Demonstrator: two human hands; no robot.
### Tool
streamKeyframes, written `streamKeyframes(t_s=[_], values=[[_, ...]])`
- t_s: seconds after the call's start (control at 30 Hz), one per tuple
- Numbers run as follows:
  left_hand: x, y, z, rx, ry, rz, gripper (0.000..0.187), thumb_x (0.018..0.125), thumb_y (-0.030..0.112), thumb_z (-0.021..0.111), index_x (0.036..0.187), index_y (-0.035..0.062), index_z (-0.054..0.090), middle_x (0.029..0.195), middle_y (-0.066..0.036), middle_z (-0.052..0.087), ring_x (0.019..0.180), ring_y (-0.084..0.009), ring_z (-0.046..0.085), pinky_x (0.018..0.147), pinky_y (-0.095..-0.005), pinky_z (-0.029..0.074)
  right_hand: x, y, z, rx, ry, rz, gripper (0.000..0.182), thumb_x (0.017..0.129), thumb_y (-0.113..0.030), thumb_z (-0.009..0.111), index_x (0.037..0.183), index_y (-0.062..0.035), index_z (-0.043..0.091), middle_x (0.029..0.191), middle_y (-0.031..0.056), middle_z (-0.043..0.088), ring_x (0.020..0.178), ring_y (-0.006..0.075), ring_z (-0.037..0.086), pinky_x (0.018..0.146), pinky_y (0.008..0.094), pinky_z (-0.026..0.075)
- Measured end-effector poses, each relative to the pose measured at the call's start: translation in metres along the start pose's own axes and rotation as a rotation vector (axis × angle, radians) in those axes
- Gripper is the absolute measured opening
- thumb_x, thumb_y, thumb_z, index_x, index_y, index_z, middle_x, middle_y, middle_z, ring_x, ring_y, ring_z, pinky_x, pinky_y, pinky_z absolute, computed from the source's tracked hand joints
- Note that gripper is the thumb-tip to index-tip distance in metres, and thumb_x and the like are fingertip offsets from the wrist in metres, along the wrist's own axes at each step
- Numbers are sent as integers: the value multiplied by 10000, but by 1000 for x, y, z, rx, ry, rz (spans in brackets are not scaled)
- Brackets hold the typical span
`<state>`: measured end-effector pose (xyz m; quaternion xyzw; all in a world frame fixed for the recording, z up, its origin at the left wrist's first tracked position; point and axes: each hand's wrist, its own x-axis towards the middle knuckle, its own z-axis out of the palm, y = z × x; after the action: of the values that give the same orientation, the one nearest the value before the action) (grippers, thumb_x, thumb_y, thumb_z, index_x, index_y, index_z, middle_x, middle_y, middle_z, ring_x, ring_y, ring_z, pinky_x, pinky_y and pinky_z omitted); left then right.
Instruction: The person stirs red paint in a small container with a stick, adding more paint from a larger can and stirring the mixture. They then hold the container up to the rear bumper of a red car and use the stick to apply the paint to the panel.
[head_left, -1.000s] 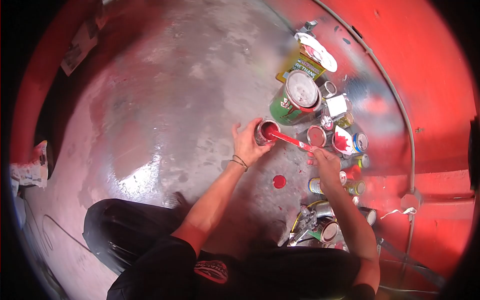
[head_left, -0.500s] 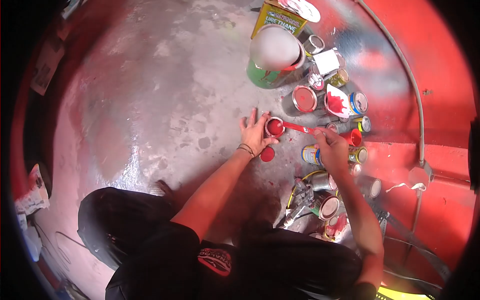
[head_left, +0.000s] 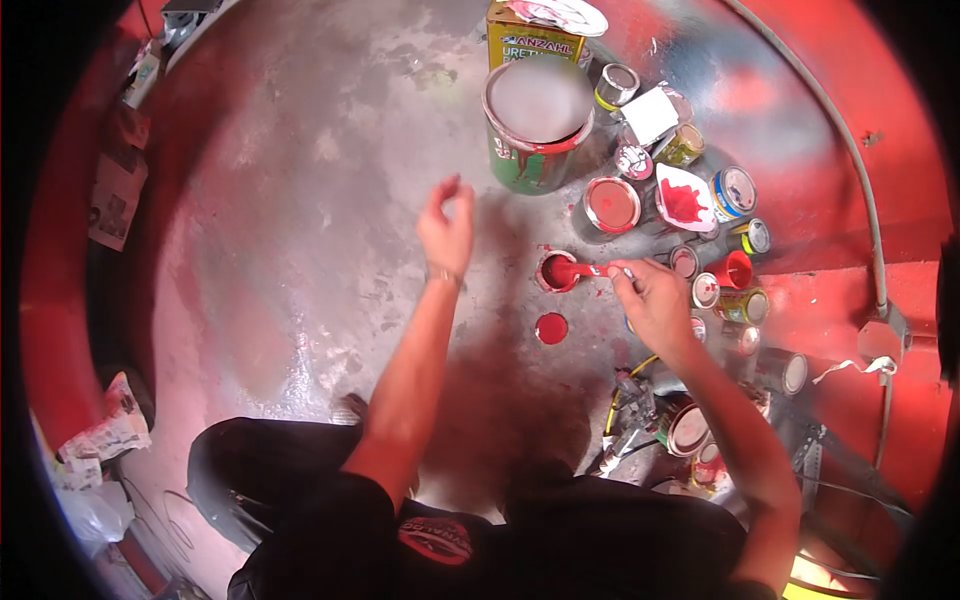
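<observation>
gripping: right hand (head_left: 652, 302) pinches the near-right end of the red-coated stick (head_left: 594, 270) between thumb and fingers.
stick: runs roughly level, right to left, far end inside the small can (head_left: 543, 283). red coating along most of it.
small can: upright on the floor (head_left: 330, 200), mouth open, red inside, red smears on the rim. left of the right hand, neither hand on it.
left hand: raised (head_left: 446, 235), left of the small can and well apart from it. fingers bent and loosely spread, nothing held.
red disc shape: round red patch (head_left: 551, 328) on the floor, just nearer than the small can. can't tell if lid or paint.
green can: big one (head_left: 530, 170), far side of the small can, pale cover on top, red drips under the rim.
yellow tin: behind the green can (head_left: 510, 48), "anzahl" lettering, red-stained white sheet (head_left: 570, 16) on top.
right side: cluster of cans. red-topped can (head_left: 612, 206), then white sheet with red paint (head_left: 685, 202), red cup (head_left: 736, 270) nearer.
near right: metal tool (head_left: 634, 408) beside a can lying tilted (head_left: 687, 430).
wall: red (head_left: 915, 220), gray cable (head_left: 850, 140) along it.
far left: newspaper (head_left: 117, 200).
</observation>
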<state>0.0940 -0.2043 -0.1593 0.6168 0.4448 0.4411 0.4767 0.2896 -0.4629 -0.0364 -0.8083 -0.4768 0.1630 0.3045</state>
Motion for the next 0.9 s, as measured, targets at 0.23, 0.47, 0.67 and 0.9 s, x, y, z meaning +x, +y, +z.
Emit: streamKeyframes(t_s=[0.23, 0.47, 0.67, 0.9], values=[[123, 115, 42, 805, 39, -18, 375, 999, 456, 633, 1048, 152, 848, 1025, -111, 836, 1050, -345, 794, 1208, -707, 287, 14, 25, 20, 82, 26, -250, 181, 1035, -146, 746, 1111, 6, 812, 1034, 190, 810, 935, 325, 780, 875, 398, 574], [136, 130, 56, 897, -22, -121, 314, 989, 409, 742, 1107, 129, 819, 1079, -136, 828, 1085, -328, 794, 1228, -631, 339, 13, 33, 12, 135, -105, -4, 239, 1061, -113, 685, 1202, 57, 778, 1004, 165, 753, 798, 239, 666, 738, 373, 511], [133, 143, 55, 851, -153, -217, 210, 1002, 311, 745, 1111, 156, 836, 1140, -102, 834, 1179, -294, 777, 1248, -621, 349, 9, 46, 24, 242, -72, -1, 237, 1068, -121, 686, 1195, 55, 780, 1008, 163, 754, 800, 237, 671, 750, 373, 520], [162, 92, 67, 1122, -77, 3, 244, 960, 422, 748, 1056, 229, 862, 1142, -54, 831, 1198, -259, 766, 1155, -593, 442, 5, 1, 10, 56, -39, -197, 234, 1047, -181, 740, 1184, -1, 801, 1117, 218, 804, 1008, 386, 789, 892, 432, 600]])
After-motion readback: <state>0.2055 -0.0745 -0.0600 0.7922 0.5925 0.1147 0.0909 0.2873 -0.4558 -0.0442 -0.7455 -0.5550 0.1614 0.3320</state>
